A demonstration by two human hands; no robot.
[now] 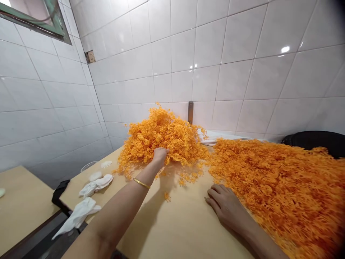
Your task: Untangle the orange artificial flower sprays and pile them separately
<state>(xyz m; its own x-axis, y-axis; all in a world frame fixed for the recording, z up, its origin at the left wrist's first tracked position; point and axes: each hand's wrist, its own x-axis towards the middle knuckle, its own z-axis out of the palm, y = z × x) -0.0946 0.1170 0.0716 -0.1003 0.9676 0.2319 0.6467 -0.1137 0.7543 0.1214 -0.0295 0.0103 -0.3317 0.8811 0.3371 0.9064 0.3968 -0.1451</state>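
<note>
My left hand (pixel 161 154), a gold bangle on its wrist, reaches into the near side of a tall heap of orange flower-like plastic pieces (pixel 161 135). Its fingers are closed on some of the pieces and partly hidden by them. My right hand (pixel 223 202) lies on the wooden tabletop (pixel 172 233), palm down, fingers loosely bent and holding nothing. Just to its right spreads a larger, lower heap of the same orange pieces (pixel 283 180). A single loose orange piece (pixel 167 196) lies on the table between my two hands.
White crumpled cloths (pixel 81 214) and a white disc (pixel 95 176) lie at the table's left edge. A second table (pixel 21 205) stands further left, across a gap. White tiled walls close off the back and left. A black round object (pixel 315 138) sits behind the right heap.
</note>
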